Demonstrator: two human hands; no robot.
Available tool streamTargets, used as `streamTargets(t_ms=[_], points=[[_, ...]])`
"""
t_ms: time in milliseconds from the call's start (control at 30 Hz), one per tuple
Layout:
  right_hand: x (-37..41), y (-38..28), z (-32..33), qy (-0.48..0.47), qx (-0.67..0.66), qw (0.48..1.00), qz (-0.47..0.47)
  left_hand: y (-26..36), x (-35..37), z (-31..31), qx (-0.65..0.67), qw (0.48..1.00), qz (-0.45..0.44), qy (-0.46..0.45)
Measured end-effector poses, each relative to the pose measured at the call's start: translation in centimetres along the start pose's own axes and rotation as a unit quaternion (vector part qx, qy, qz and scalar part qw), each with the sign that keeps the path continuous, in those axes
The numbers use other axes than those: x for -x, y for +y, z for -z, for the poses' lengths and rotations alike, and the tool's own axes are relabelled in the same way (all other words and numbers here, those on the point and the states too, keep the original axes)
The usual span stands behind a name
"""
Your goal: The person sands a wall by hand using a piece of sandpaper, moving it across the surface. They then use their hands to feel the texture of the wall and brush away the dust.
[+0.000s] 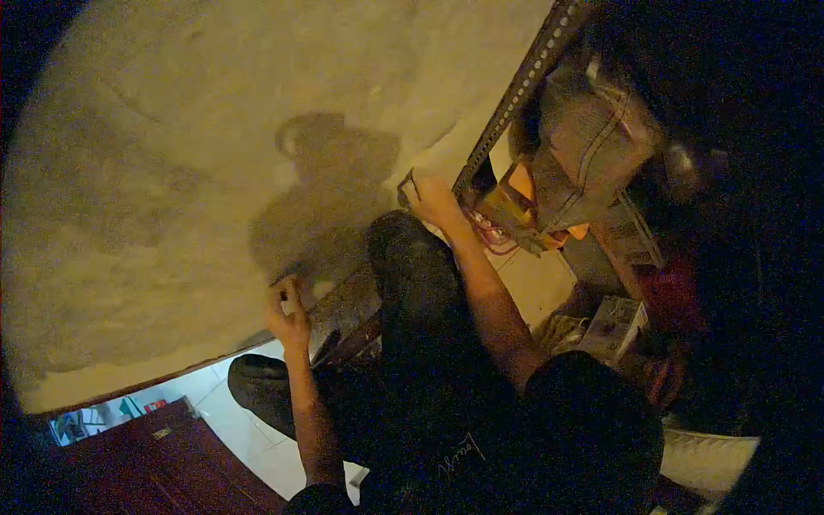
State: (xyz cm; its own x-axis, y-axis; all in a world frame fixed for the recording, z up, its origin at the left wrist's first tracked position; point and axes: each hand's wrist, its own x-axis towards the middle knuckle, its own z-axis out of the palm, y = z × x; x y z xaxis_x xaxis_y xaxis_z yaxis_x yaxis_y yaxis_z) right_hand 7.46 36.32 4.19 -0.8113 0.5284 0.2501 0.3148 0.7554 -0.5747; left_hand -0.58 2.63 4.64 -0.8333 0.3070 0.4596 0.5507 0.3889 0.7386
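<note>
My left hand [287,313] is raised in front of the wall, its fingers curled in towards the thumb. A small dark patch shows at its fingertips, but I cannot make out what it is. Just above my dark-clothed knee [403,236], my right hand [431,199] is closed, thumb and fingers bent together. Something dark shows at its fingertips, too small and dim to name. Both hands are apart from each other.
A pale rough wall [172,172] carries shadows. A perforated metal shelf post [515,103] stands right of my right hand, beside a grey fabric bag [592,137] and a box [614,326]. A dark red door [163,468] is at lower left, by white floor tiles [245,438].
</note>
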Motion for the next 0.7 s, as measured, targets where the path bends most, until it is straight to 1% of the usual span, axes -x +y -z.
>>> streamTargets(t_ms=[33,67,100,133,167,233,267,333,400,467,533,567,600,633,667,700], points=[[0.3,0.2,-0.3,0.003,-0.001,1.0,-0.003,-1.3,0.2,0.2,0.0,1.0,-0.003,-0.003],[0.7,0.4,-0.5,0.032,0.0,0.999,0.026,-2.8,0.4,0.5,-0.023,1.0,-0.007,0.008],[0.9,0.2,-0.5,0.059,0.001,0.997,0.054,-2.9,0.2,0.6,-0.046,0.999,-0.009,0.019],[0.7,0.3,-0.3,0.059,0.001,0.997,0.052,-2.9,0.1,0.7,-0.085,0.989,-0.115,0.045],[0.5,0.5,0.0,0.048,-0.004,0.998,0.033,-3.1,0.1,0.7,-0.085,0.989,-0.114,0.041],[0.3,1.1,0.1,0.038,-0.01,0.999,0.01,-3.0,0.0,1.3,-0.063,0.995,-0.018,0.074],[0.2,1.4,0.2,0.043,0.008,0.999,0.026,-2.9,-0.1,1.6,-0.063,0.995,-0.019,0.073],[-0.5,3.8,-0.3,0.046,0.028,0.998,0.042,-0.3,-1.3,2.6,-0.098,0.991,-0.035,0.088],[-0.9,6.6,-0.5,0.11,0.056,0.992,-0.012,-3.3,-0.4,2.8,-0.109,0.99,-0.015,0.087],[-1.3,6.3,-0.3,0.118,0.068,0.991,-0.011,-4.0,0.0,3.0,-0.123,0.989,0.003,0.087],[-1.4,4.6,0.1,0.13,0.078,0.988,-0.013,-3.0,-0.6,2.8,-0.148,0.983,-0.049,0.099],[-1.0,3.0,0.1,0.094,0.076,0.992,-0.021,-2.8,-0.9,2.9,-0.148,0.982,-0.049,0.102],[-0.7,1.7,0.3,0.058,0.076,0.995,-0.029,-2.7,-0.8,2.9,-0.18,0.979,-0.019,0.098],[-0.4,1.1,0.5,0.057,0.078,0.995,-0.029,-2.6,-0.5,2.9,-0.211,0.973,0.013,0.092],[-0.1,0.7,0.8,0.037,0.081,0.996,0.01,-2.8,-0.3,2.8,-0.209,0.974,0.013,0.09],[0.1,0.7,0.8,0.019,0.082,0.995,0.048,-2.9,-0.5,2.9,-0.159,0.984,0.005,0.084]])
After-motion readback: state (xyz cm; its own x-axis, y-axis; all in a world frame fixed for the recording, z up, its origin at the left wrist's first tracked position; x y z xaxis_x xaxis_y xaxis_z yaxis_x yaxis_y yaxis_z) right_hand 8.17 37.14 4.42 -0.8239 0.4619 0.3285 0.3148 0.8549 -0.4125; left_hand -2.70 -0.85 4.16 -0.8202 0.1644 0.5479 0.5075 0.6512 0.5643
